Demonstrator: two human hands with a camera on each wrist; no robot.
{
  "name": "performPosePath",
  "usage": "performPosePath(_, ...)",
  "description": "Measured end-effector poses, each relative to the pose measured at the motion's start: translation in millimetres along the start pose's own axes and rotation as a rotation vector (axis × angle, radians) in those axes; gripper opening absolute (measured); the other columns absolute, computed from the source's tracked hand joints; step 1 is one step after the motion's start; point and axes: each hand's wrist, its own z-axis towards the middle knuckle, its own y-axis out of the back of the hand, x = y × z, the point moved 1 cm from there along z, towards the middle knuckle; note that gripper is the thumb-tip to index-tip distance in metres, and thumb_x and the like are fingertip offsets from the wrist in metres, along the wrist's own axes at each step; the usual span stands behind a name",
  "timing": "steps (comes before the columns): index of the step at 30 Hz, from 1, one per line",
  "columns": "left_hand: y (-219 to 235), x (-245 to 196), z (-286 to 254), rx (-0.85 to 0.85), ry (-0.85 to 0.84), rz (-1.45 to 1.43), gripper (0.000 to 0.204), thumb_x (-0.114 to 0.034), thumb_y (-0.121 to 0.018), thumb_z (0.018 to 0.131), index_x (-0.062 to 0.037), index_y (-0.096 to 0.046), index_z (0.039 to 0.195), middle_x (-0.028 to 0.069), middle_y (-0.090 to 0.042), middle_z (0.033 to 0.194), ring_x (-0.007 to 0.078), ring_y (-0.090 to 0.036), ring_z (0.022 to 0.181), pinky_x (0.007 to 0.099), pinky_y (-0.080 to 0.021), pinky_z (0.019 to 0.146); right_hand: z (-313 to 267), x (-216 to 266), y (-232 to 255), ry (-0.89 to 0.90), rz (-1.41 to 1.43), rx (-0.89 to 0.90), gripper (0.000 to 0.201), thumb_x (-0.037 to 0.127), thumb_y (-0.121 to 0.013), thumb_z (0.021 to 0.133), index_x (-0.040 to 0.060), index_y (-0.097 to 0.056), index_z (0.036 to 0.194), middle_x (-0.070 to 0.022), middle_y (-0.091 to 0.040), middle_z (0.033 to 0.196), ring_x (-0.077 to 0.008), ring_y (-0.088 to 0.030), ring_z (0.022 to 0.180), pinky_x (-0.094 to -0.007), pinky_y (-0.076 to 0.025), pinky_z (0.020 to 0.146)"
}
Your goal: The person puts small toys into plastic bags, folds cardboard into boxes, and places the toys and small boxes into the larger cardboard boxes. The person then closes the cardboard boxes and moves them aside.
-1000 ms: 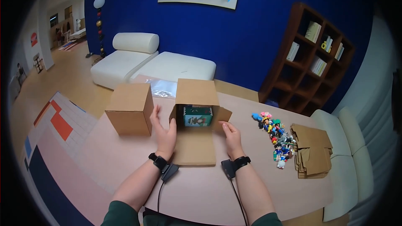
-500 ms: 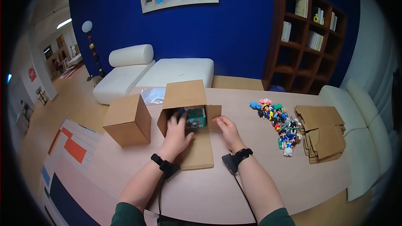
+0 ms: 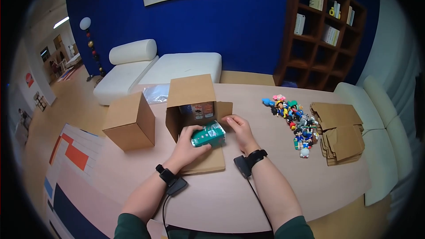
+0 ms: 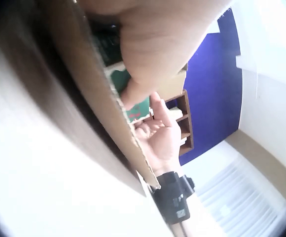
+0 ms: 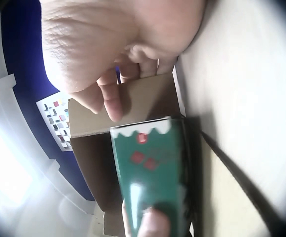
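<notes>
My left hand (image 3: 187, 148) grips a small green printed box (image 3: 210, 135) at the mouth of an open cardboard box (image 3: 191, 90). In the right wrist view the green box (image 5: 145, 148) shows a white wavy edge and red marks, with the left thumb (image 5: 154, 222) against it. The right hand (image 3: 243, 136) holds the open box's side flap (image 5: 143, 101), some fingers behind the cardboard and one on its inner face. Deeper in the cardboard box stand more printed packages (image 3: 203, 110). Its front flap (image 3: 206, 163) lies on the table.
A closed cardboard box (image 3: 130, 121) stands at left, and clear plastic (image 3: 156, 94) lies behind. Small toy figures (image 3: 295, 121) are heaped to the right, beside stacked flat cardboard (image 3: 341, 135). The table (image 3: 265, 186) has a sofa (image 3: 372, 124) along its right side.
My left hand went from the cardboard box's left side into it, took hold of the green box and drew it out toward me. The right hand stays at the side flap.
</notes>
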Motion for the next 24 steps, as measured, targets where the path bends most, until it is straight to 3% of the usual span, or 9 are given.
performPosePath(1,-1,8,0,0.031,0.182,-0.275,0.052,-0.021,-0.081,0.082,-0.0081,-0.053,0.124,0.007,-0.057,0.115,0.0156,-0.055,0.114,0.0333,-0.048,0.095,1,0,1,0.019,0.003,0.008,0.026,0.022,-0.058,0.103,0.0006,-0.071,0.108,-0.0034,-0.071,0.107,-0.0116,-0.06,0.105,-0.0281,-0.043,0.097)
performPosePath(4,5,21,-2,-0.053,0.234,-0.7,0.036,-0.027,-0.072,0.094,-0.0084,-0.052,0.118,0.0016,-0.055,0.114,0.0096,-0.053,0.107,0.0282,-0.047,0.092,-1,-1,2,0.044,-0.01,0.028,0.025,0.023,-0.059,0.102,0.002,-0.071,0.108,-0.0025,-0.07,0.108,-0.0115,-0.059,0.105,-0.0279,-0.041,0.098)
performPosePath(9,2,39,-2,-0.076,0.211,-1.125,0.038,-0.039,-0.061,0.101,-0.0098,-0.049,0.122,0.0027,-0.056,0.114,0.0108,-0.053,0.108,0.0295,-0.045,0.096,-5,5,-5,0.081,-0.132,0.075,0.024,0.024,-0.06,0.102,0.0041,-0.072,0.108,-0.0017,-0.067,0.11,-0.0114,-0.057,0.106,-0.0278,-0.04,0.098)
performPosePath(11,4,37,-3,0.034,0.204,-1.212,0.041,-0.042,-0.059,0.102,-0.0103,-0.049,0.125,0.0045,-0.058,0.119,0.0133,-0.056,0.111,0.0327,-0.047,0.097,-4,8,-1,0.113,-0.216,-0.097,0.025,0.026,-0.06,0.102,0.0051,-0.072,0.107,-0.0034,-0.067,0.108,-0.0143,-0.056,0.112,-0.0302,-0.04,0.099)
performPosePath(12,6,35,-4,0.016,0.203,-1.237,0.041,-0.042,-0.059,0.102,-0.0103,-0.049,0.125,0.0045,-0.058,0.119,0.0133,-0.056,0.111,0.0327,-0.047,0.097,-1,8,2,0.363,-0.361,-0.17,0.021,0.023,-0.06,0.102,0.0057,-0.072,0.107,-0.0071,-0.065,0.113,-0.0185,-0.056,0.117,-0.0325,-0.042,0.1)
performPosePath(15,8,21,-7,0.226,0.25,-1.45,0.044,-0.047,-0.055,0.103,-0.0119,-0.049,0.127,0.006,-0.059,0.126,0.0166,-0.057,0.119,0.0364,-0.048,0.1,-19,50,-16,0.668,-0.521,-0.244,0.018,0.018,-0.062,0.1,0.0056,-0.071,0.11,-0.0113,-0.06,0.126,-0.022,-0.055,0.122,-0.0349,-0.044,0.102)
performPosePath(17,8,13,-11,0.381,0.385,-1.467,0.046,-0.05,-0.053,0.103,-0.0135,-0.048,0.131,0.0066,-0.058,0.132,0.0185,-0.056,0.124,0.0395,-0.048,0.103,-37,69,-17,0.642,-0.522,-0.158,0.018,0.013,-0.064,0.097,0.0042,-0.068,0.112,-0.0128,-0.054,0.136,-0.022,-0.055,0.122,-0.0354,-0.044,0.103)
performPosePath(20,3,17,-11,0.409,0.417,-1.453,0.048,-0.051,-0.051,0.104,-0.0142,-0.048,0.134,0.0067,-0.056,0.136,0.0188,-0.055,0.127,0.04,-0.046,0.107,-65,78,-23,0.332,-0.433,0.261,0.032,0.01,-0.07,0.092,0.0032,-0.06,0.122,-0.0106,-0.055,0.132,-0.0224,-0.056,0.121,-0.0374,-0.047,0.102)
performPosePath(24,-1,18,-12,0.412,0.354,-1.386,0.048,-0.046,-0.052,0.105,-0.0115,-0.046,0.137,0.0063,-0.055,0.137,0.0175,-0.052,0.129,0.039,-0.045,0.107,-95,60,-10,0.146,-0.464,0.186,0.054,-0.001,-0.074,0.086,0.0059,-0.047,0.132,-0.0097,-0.056,0.129,-0.0222,-0.058,0.12,-0.0371,-0.05,0.1)
